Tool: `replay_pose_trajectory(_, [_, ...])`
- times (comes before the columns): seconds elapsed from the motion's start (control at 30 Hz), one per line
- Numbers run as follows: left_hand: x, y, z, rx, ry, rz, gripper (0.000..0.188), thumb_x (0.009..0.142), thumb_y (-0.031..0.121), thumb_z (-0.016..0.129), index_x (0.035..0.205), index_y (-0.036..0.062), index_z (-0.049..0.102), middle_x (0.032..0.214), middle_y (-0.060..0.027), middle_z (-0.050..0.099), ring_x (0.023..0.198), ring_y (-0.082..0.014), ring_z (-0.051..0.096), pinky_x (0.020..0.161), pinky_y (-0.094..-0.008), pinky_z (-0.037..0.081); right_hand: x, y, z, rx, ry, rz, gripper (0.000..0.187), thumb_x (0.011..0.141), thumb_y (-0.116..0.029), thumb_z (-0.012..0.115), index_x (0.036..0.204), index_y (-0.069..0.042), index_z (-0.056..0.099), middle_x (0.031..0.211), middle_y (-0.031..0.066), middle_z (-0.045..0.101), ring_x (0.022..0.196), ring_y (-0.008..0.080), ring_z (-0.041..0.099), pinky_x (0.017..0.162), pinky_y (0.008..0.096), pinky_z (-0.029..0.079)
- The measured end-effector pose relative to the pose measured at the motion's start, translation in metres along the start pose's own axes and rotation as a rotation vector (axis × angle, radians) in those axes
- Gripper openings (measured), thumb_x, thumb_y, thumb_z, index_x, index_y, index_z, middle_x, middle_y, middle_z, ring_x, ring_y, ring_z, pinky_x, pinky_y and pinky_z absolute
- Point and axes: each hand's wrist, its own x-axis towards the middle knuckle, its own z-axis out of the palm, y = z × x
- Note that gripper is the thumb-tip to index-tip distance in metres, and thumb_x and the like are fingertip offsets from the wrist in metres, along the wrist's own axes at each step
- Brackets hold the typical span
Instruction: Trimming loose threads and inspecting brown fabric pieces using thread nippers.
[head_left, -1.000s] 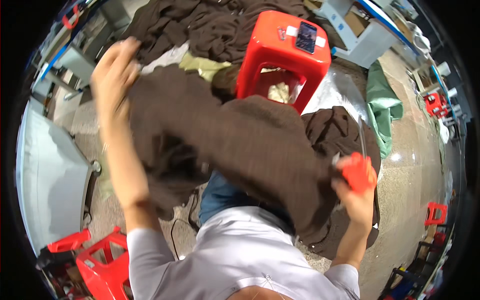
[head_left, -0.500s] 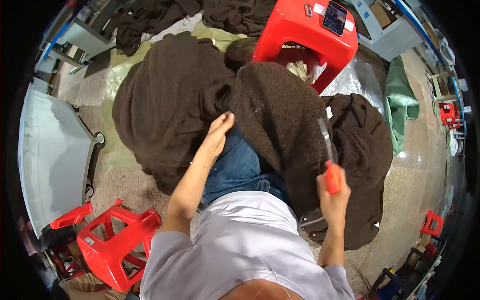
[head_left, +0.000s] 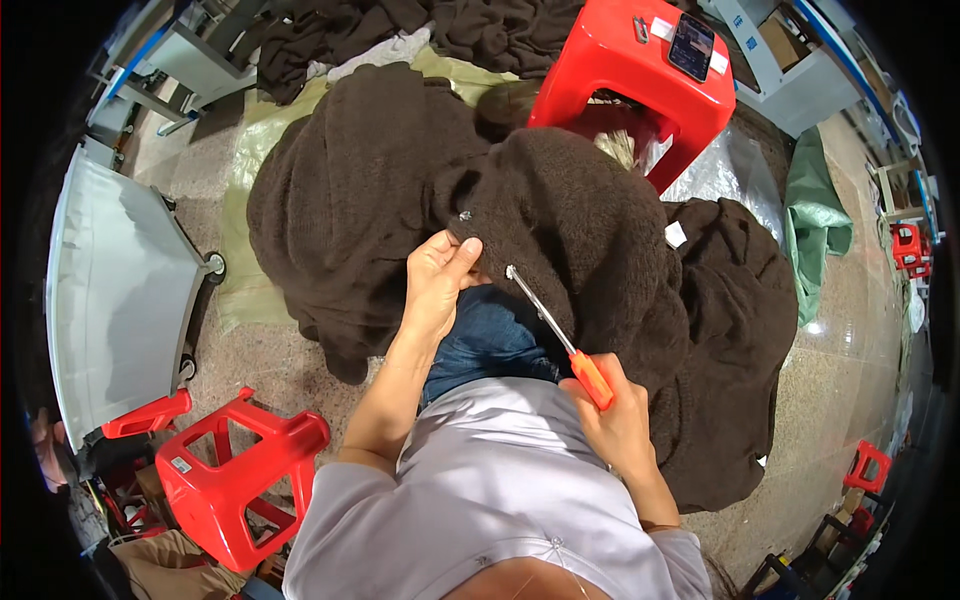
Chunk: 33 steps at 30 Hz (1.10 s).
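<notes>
Work looks unfinished: mid-frame, the left hand's (head_left: 434, 290) grip pinches brown cloth (head_left: 595, 220), the right hand's (head_left: 617, 425) clasps an orange-handled tool (head_left: 585, 370)

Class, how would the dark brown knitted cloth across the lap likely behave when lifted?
The dark brown knitted cloth would probably sag, since it drapes in soft folds over the blue denim trousers. Its bulky spread suggests some weight. Its fuzzy surface probably resists slipping where the bare left hand pinches its edge.
</notes>
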Motion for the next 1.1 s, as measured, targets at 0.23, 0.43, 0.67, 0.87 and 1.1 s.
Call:
replay_pose_trajectory(0.23, [0.012, -0.018, 0.004, -0.193, 0.019, -0.055, 0.024, 0.096, 0.011, 0.060, 0.118, 0.0027, 0.054, 0.112, -0.0076, 0.064, 0.101, -0.0151, 0.063, 0.085, -0.0299, 0.053, 0.001, 0.009, 0.007, -0.027, 0.030, -0.002, 0.024, 0.080, -0.004, 0.073, 0.099, -0.001, 0.057, 0.076, 0.0190, 0.064, 0.070, 0.0382, 0.066, 0.060, 0.0341, 0.050])
replay_pose_trajectory(0.43, [0.009, -0.032, 0.003, -0.286, -0.008, -0.249, 0.022, 0.094, 0.010, 0.063, 0.114, 0.0025, 0.058, 0.109, -0.0059, 0.067, 0.094, -0.0160, 0.066, 0.082, -0.0319, 0.055, -0.015, 0.023, 0.005, -0.114, -0.013, -0.007, 0.026, 0.079, -0.006, 0.074, 0.100, -0.003, 0.058, 0.077, 0.0194, 0.065, 0.073, 0.0395, 0.066, 0.061, 0.0377, 0.051])
replay_pose_trajectory(0.67, [0.008, -0.027, 0.001, -0.250, 0.058, -0.074, 0.017, 0.093, 0.008, 0.065, 0.109, 0.0018, 0.062, 0.104, -0.0074, 0.069, 0.090, -0.0162, 0.068, 0.076, -0.0317, 0.058, -0.013, 0.024, 0.012, -0.109, 0.025, 0.019, 0.022, 0.081, -0.008, 0.073, 0.097, -0.003, 0.059, 0.074, 0.0193, 0.065, 0.071, 0.0387, 0.066, 0.058, 0.0389, 0.050])
replay_pose_trajectory(0.87, [0.006, -0.031, 0.000, -0.183, 0.146, -0.098, 0.017, 0.094, 0.010, 0.064, 0.109, 0.0021, 0.061, 0.104, -0.0081, 0.069, 0.089, -0.0174, 0.068, 0.077, -0.0336, 0.058, -0.010, 0.025, 0.015, -0.076, 0.016, 0.008, 0.021, 0.082, -0.007, 0.073, 0.097, -0.002, 0.058, 0.074, 0.0197, 0.064, 0.068, 0.0378, 0.066, 0.058, 0.0359, 0.050])
replay_pose_trajectory(1.1, [-0.014, -0.048, 0.024, -0.024, -0.182, -0.207, 0.037, 0.089, 0.006, 0.068, 0.122, 0.0004, 0.052, 0.118, -0.0090, 0.063, 0.105, -0.0187, 0.063, 0.086, -0.0355, 0.054, -0.017, 0.032, 0.003, 0.010, 0.186, 0.044, 0.021, 0.083, -0.008, 0.072, 0.096, -0.001, 0.058, 0.070, 0.0162, 0.062, 0.061, 0.0304, 0.064, 0.059, 0.0321, 0.049])
